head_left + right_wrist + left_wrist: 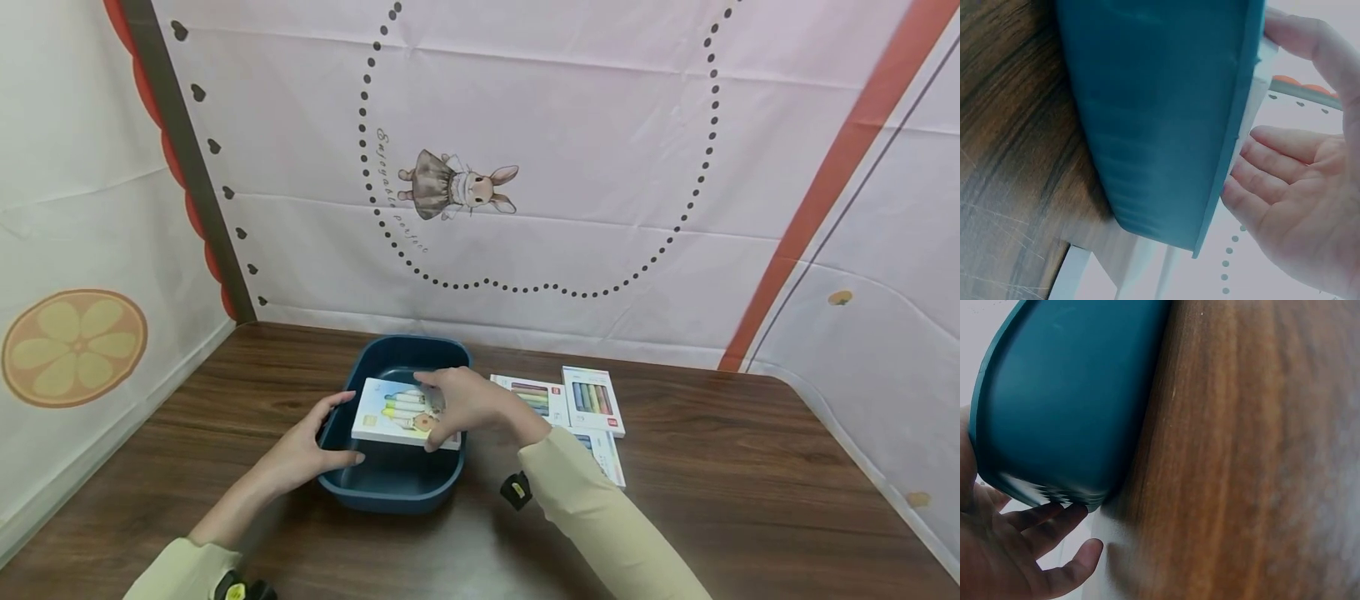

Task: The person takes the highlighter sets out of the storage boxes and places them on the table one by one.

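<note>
A white crayon box (401, 412), printed with green and yellow crayons, lies across the top of a dark blue plastic bin (393, 503). My right hand (468, 404) grips the box at its right end, thumb on the near side and fingers on the far side. In the right wrist view, a white edge of the box shows above the bin wall (1154, 125). My left hand (300, 446) holds the bin at its left rim, the thumb reaching over it. From the left wrist, several fingers (1054, 528) show against the bin's outer wall.
Right of the bin lie three more white boxes: one at the back left (557, 402), one at the right (592, 400) and one partly under my right sleeve (609, 454). Coloured sticks show through their windows. A printed cloth (600, 167) hangs behind the wooden table (712, 500).
</note>
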The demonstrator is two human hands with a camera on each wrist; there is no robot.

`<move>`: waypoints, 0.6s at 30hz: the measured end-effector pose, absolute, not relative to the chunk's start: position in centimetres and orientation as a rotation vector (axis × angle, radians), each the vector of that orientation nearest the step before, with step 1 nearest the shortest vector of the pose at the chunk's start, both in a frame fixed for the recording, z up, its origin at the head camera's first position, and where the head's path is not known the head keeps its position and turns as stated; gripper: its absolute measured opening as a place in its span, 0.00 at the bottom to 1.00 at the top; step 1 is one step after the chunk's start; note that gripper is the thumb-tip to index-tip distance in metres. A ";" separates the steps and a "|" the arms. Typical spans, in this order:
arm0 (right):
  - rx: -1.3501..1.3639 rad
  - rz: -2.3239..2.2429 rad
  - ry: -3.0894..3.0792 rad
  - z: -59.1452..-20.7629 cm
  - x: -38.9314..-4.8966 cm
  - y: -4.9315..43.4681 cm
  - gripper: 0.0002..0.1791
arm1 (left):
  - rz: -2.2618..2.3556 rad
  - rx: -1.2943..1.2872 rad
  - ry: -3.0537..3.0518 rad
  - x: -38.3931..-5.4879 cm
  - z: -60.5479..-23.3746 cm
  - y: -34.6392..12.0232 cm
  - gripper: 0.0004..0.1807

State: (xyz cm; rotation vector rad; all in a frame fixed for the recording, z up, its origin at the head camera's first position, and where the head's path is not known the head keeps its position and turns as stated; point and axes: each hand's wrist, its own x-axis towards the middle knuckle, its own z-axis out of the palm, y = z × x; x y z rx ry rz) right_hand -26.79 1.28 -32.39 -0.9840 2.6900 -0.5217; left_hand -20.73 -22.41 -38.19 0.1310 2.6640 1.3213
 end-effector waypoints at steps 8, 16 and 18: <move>-0.975 -0.569 2.692 -32.0 -26.4 2.0 0.49 | 1.327 0.142 2.678 -20.9 -38.5 -22.4 0.48; -1.011 -0.647 2.680 -31.5 -26.0 3.4 0.49 | 1.328 0.147 2.676 -20.9 -38.5 -22.5 0.48; -1.026 -0.683 2.674 -31.5 -26.0 3.8 0.50 | 1.325 0.148 2.677 -20.8 -38.5 -22.5 0.48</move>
